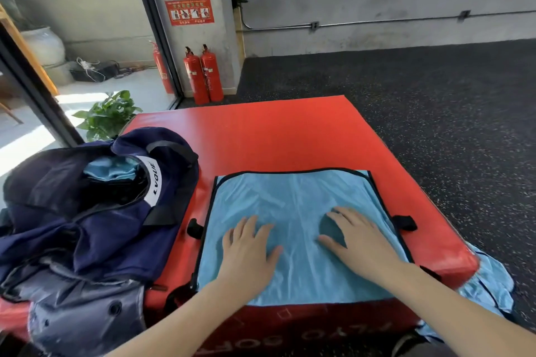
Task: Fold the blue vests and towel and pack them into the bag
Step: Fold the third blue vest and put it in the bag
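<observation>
A light blue vest [293, 197] with black trim lies spread flat on the red padded block [261, 136]. My left hand [248, 251] rests flat on its lower left part, fingers straight and spread. My right hand [358, 238] presses flat on its lower right part. The navy bag [95, 211] sits open at the left, with light blue cloth [111, 169] showing inside its mouth. More light blue cloth [487, 284] hangs off the block's right front corner toward the floor.
Two red fire extinguishers [203, 75] stand by the concrete pillar at the back. A potted plant [108, 116] is behind the bag, beside a glass wall. Dark speckled floor [435, 113] surrounds the block on the right and rear.
</observation>
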Available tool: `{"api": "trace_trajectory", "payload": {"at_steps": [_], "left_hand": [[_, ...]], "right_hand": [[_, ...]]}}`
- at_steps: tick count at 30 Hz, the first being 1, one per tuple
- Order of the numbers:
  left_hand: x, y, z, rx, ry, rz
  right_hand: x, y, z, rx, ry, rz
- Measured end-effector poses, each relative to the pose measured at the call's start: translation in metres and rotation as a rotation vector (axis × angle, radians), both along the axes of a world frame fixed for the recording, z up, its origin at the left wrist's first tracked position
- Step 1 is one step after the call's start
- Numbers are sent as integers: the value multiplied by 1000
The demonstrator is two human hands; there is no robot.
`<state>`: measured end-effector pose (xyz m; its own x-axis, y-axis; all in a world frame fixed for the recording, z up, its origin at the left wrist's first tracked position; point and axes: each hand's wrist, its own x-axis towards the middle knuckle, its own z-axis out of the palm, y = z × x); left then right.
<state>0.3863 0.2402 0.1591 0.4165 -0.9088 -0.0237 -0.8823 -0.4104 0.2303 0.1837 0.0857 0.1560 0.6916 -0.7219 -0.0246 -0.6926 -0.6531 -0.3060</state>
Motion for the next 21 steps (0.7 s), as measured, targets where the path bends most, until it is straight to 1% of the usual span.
{"api": "trace_trajectory", "payload": {"at_steps": [4, 6, 9, 13, 16, 19, 21], "left_hand": [[7, 30, -19, 28, -104, 161], [9, 41, -25, 11, -142, 188], [10, 44, -27, 3, -136, 188], [25, 22, -15, 45, -90, 110], [50, -13, -7, 49, -36, 55], [77, -55, -10, 63, -84, -26], [94, -85, -12, 64, -109, -90]], "right_hand": [[-19, 3, -9, -72, 101, 3], [-22, 2, -12, -76, 123, 2], [-18, -2, -15, -69, 125, -40], [-12, -19, -15, -35, 136, -106], [-5, -35, -13, -24, 122, -158], [0, -52, -9, -51, 145, -199], [-1, -63, -7, -123, 175, -216]]}}
